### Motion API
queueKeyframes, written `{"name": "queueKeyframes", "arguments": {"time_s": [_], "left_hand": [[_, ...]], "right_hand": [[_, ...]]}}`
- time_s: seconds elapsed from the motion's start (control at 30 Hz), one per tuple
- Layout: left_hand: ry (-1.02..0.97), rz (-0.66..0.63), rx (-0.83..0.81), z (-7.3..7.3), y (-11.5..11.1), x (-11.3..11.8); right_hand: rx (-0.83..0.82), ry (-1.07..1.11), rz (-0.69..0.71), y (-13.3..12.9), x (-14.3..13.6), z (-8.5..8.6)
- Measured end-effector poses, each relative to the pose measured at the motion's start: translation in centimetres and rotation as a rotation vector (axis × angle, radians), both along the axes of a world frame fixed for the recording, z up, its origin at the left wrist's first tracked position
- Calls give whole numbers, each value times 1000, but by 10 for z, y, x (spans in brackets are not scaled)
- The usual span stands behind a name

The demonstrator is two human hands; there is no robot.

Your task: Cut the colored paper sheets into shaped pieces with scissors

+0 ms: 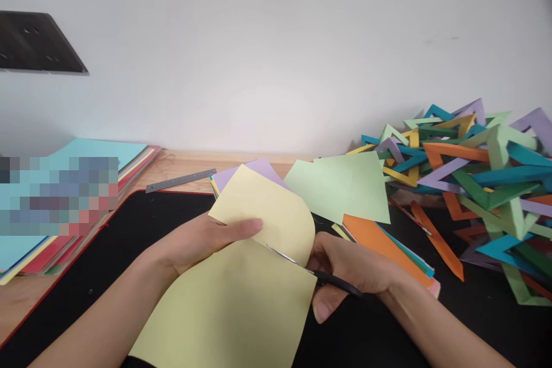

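My left hand [215,237] pinches a pale yellow sheet of paper [233,305], its thumb lying on top and its other fingers hidden beneath. A pair of scissors [332,282] with black handles is in my right hand [351,264]. Its blades lie in a cut that enters the sheet from the right edge and reaches near the middle. Beyond the cut, the far part of the sheet curls upward toward the right. The near part slopes down toward me.
Purple paper [263,172] and a light green sheet [345,184] lie behind. Orange strips [379,247] rest at right, beside a pile of folded paper frames [487,178]. A steel ruler [181,180] and coloured sheets [107,152] are at left. A black mat [129,241] covers the table.
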State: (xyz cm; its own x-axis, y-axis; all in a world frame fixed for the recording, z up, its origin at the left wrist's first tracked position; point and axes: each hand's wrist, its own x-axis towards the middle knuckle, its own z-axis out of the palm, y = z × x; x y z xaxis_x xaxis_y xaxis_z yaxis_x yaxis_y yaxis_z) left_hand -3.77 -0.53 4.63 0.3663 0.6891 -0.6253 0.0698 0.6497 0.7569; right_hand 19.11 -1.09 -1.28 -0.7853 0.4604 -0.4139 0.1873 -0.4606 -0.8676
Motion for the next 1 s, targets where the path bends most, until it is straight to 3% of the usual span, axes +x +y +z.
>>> {"name": "queueKeyframes", "arguments": {"time_s": [0.5, 1.0], "left_hand": [[15, 26, -26, 2, 0, 0], [17, 19, -18, 1, 1, 0]], "right_hand": [[-6, -75, -81, -2, 2, 0], [-27, -53, -68, -1, 1, -2]]}}
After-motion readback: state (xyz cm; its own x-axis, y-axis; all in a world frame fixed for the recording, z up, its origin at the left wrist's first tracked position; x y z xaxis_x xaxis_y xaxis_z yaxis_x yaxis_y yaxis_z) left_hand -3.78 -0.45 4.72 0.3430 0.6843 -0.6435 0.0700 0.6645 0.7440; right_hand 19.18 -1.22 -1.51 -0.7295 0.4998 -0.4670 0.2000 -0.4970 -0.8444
